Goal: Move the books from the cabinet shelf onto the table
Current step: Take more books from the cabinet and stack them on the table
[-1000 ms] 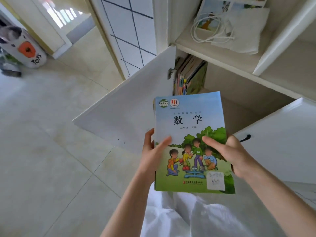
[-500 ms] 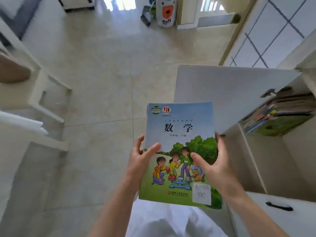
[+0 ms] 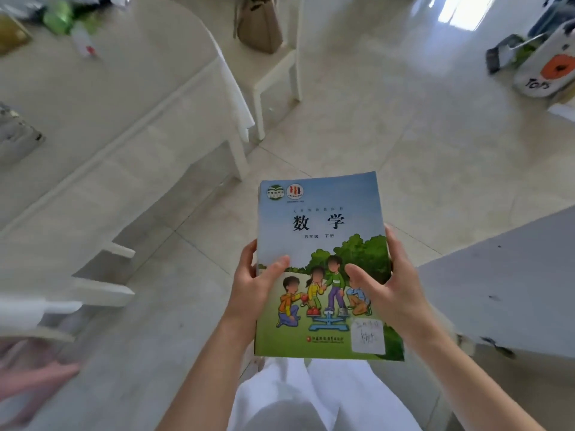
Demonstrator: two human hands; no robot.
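**Paper textbook carried toward the table**

Glossy paper, blue above and green below, marks the book (image 3: 323, 265), which is held face-up in mid-air over the floor, well apart from the table (image 3: 102, 98) at the upper left of the head view. The left hand (image 3: 252, 284) is clasped round the book's left edge, thumb laid on the cover; the right hand (image 3: 395, 284) grasps the right edge the same way. More books may lie beneath the top one, but this cannot be told.

For a clean set-down, the book is best kept level, brought over a bare stretch of tabletop, and lowered flat before both grips are let go.

Blurred clutter is seen at the table's far end. A white chair (image 3: 273, 73) bearing a brown bag (image 3: 259, 23) stands beyond the table, pale floor tiles (image 3: 404, 135) are spread around, and a white toy bin (image 3: 550, 70) is seen at the upper right. A white cabinet door (image 3: 504, 281) juts in from the right.
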